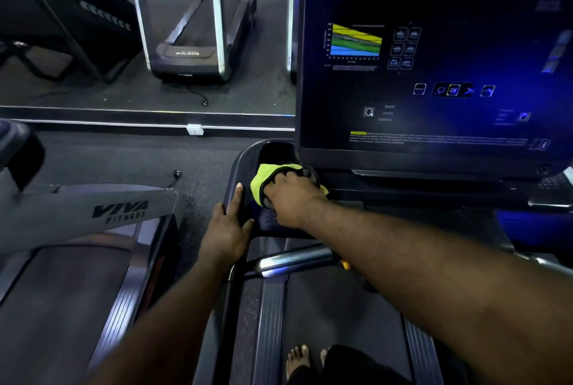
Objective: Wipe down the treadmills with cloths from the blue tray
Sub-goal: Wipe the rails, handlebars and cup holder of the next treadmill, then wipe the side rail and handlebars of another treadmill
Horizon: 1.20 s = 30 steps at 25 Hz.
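Head view: right hand fingers bunched round yellow-green cloth, pressing it on treadmill console tray left of screen; left hand grips console's left rim, thumb hooked over edge

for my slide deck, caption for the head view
Right hand presses a yellow cloth on the treadmill console; left hand grips its rim.

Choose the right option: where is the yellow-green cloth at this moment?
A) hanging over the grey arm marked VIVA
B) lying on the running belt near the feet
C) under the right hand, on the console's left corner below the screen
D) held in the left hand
C: the right hand holds the yellow-green cloth on the console's left corner, just below the screen; the left hand only grips that corner's edge.
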Each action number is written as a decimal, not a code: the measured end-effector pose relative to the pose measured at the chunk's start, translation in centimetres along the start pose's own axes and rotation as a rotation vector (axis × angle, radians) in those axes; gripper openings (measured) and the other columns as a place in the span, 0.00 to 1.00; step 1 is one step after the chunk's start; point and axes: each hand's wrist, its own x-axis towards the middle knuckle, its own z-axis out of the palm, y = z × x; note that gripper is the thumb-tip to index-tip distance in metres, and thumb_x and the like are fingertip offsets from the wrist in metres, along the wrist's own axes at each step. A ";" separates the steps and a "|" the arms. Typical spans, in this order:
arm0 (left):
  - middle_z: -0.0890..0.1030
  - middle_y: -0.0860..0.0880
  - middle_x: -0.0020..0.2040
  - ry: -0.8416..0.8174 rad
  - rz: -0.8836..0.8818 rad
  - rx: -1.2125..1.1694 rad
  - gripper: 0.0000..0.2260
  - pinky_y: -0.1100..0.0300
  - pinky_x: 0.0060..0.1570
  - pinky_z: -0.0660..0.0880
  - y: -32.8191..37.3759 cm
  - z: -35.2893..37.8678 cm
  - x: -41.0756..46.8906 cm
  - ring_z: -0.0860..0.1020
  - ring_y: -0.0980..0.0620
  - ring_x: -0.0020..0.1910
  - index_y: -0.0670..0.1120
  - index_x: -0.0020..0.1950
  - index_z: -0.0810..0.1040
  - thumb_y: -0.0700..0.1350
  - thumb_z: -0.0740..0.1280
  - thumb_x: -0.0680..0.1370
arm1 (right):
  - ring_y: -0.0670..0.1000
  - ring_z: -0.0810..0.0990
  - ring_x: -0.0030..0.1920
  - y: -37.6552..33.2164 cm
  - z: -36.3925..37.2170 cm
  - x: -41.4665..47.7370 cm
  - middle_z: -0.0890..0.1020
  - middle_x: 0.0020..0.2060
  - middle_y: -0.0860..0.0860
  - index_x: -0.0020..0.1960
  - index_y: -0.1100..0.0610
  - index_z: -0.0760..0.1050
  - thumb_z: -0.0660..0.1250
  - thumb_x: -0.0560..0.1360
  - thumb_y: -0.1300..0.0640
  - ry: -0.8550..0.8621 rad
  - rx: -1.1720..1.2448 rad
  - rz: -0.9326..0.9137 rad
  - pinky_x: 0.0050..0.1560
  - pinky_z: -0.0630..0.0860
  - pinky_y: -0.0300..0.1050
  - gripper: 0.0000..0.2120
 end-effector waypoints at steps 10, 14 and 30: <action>0.46 0.45 0.87 0.109 0.101 0.434 0.28 0.37 0.74 0.65 -1.6 3.3 -11.1 0.55 0.34 0.83 0.61 0.85 0.50 0.64 0.49 0.85 | 0.58 0.75 0.60 1.7 1.7 -5.3 0.76 0.61 0.56 0.66 0.52 0.75 0.64 0.80 0.59 0.123 -0.052 -0.127 0.53 0.76 0.53 0.16; 0.50 0.55 0.86 -0.048 0.121 0.538 0.32 0.37 0.79 0.53 -1.0 3.7 -14.9 0.42 0.39 0.84 0.58 0.85 0.54 0.68 0.42 0.83 | 0.62 0.80 0.59 3.8 2.7 -8.4 0.79 0.60 0.56 0.65 0.52 0.76 0.61 0.81 0.57 0.070 0.023 -0.141 0.49 0.77 0.53 0.14; 0.85 0.49 0.64 0.673 -0.481 -1.054 0.32 0.55 0.54 0.79 6.9 -5.0 -48.1 0.84 0.50 0.60 0.51 0.71 0.78 0.62 0.79 0.71 | 0.54 0.83 0.63 -13.7 -1.0 -28.3 0.85 0.62 0.56 0.68 0.58 0.78 0.79 0.69 0.63 -0.617 1.500 -0.769 0.65 0.79 0.48 0.28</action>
